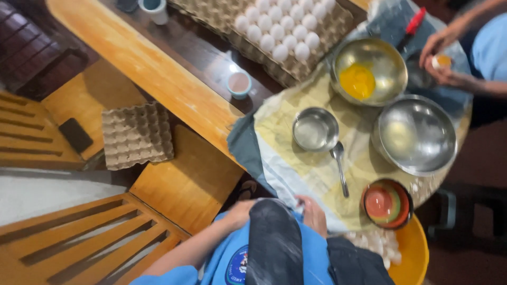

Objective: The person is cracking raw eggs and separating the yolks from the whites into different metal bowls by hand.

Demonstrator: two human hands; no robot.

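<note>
Both the left hand and right hand press a dark apron (long axis running toward the table) at the cloth-covered table edge, grip unclear, spoon just beyond.

Round table, covered by yellow-white cloth. On cloth: small steel bowl, spoon just beside it, big steel bowl with yolks, big steel bowl, stacked coloured bowls. Adjacent dark counter, wood-edged: egg tray, two cups.
</note>
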